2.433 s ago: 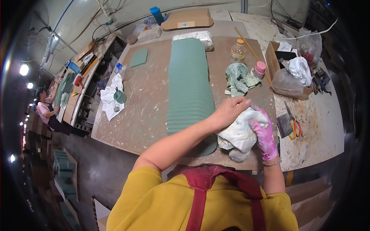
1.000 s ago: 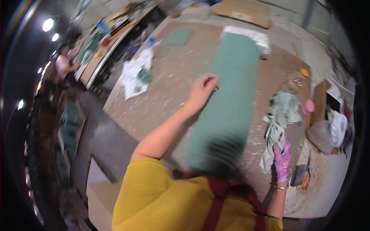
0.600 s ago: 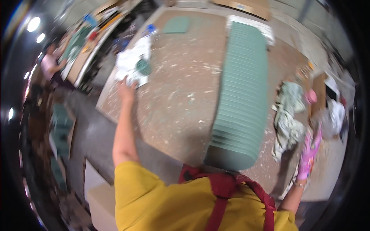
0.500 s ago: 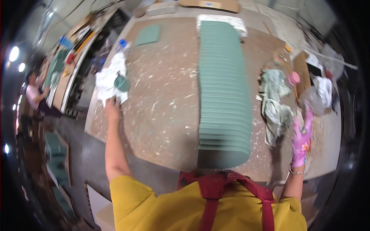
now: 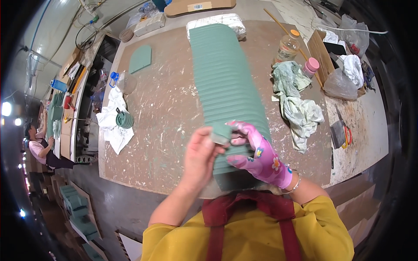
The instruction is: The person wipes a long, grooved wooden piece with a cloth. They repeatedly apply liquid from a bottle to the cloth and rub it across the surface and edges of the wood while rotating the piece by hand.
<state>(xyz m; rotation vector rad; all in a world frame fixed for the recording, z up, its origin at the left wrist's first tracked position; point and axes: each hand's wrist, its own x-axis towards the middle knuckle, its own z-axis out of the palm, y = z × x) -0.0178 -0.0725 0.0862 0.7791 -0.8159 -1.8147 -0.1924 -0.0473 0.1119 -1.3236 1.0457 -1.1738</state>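
Observation:
My bare left hand [image 5: 200, 152] pinches a small sage-green piece [image 5: 221, 132] with a pale lower edge, above the near end of a long overlapping row of green panels [image 5: 226, 82]. Its exact kind is unclear. My right hand [image 5: 265, 161] wears a pink flowered glove. Its curved fingertips reach the piece's right edge, while the thumb stays apart from it. On a white cloth [image 5: 114, 108] at the left sits a green coil [image 5: 125, 120] with a dark clip-like part. A single green panel [image 5: 140, 58] lies at the far left of the table.
At the right are crumpled greenish rags [image 5: 300, 114], a bottle with an orange cap [image 5: 288, 45], a pink-capped container [image 5: 311, 67] and orange-handled scissors [image 5: 346, 130]. A cardboard box [image 5: 321, 51] stands beyond. Another person [image 5: 41, 145] works at a left-hand bench.
My left hand has come from the white cloth to the middle and now holds the small green piece. My gloved right hand has moved inward from the right to meet it.

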